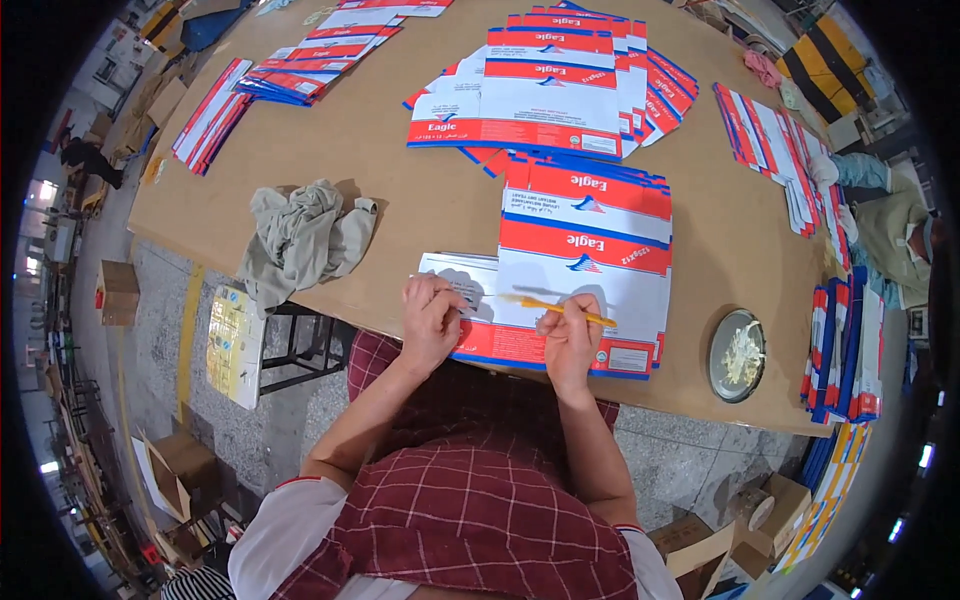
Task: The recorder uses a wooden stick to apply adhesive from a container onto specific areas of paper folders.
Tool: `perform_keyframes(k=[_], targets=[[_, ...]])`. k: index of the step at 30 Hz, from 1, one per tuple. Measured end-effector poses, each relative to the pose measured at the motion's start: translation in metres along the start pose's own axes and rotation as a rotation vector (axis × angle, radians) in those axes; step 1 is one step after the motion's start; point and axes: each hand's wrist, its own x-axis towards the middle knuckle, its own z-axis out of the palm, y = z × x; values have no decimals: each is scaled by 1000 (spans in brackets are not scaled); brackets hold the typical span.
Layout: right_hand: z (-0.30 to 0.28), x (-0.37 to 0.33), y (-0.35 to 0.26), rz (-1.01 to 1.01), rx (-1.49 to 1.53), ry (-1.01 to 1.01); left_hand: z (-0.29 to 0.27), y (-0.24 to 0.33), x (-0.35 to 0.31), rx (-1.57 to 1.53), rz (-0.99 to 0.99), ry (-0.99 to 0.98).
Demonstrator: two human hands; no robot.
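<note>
Between the finger and thumb of my right hand (571, 335) is a slim brush with a yellow handle (597, 319). Its pale tip points left, toward my left hand (432, 322), whose fingers are pinched together; whatever they hold is too small to make out. Both hands are over a stack of flat, printed red, white and blue cardboard pieces (625, 292) at the table's near edge. More white and red pieces (478, 338) stick out from its left side, under my left hand. A round metal dish (727, 375) with a pale, lumpy substance (742, 355) stands to the right.
A crumpled grey-green cloth (305, 235) lies at the table's (400, 190) left edge, above a stool (235, 345). Fanned cardboard pieces (550, 90) lie farther back, with other stacks (320, 50) at the far left. At the right, another person (890, 230) touches more pieces (770, 150).
</note>
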Motion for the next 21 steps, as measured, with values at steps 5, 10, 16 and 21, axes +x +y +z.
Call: perform_keyframes(k=[5,10,16,21], targets=[[-4,-12,3,-65,-375,-207,1,-5,-4,-50,83,72],[3,-9,7,-98,-337,-161,4,-6,-5,3,89,111],[1,-14,3,-94,-537,-258,6,-3,-6,42,91,136],[-4,-23,3,-154,-570,-208,18,-4,-10,10,122,101]])
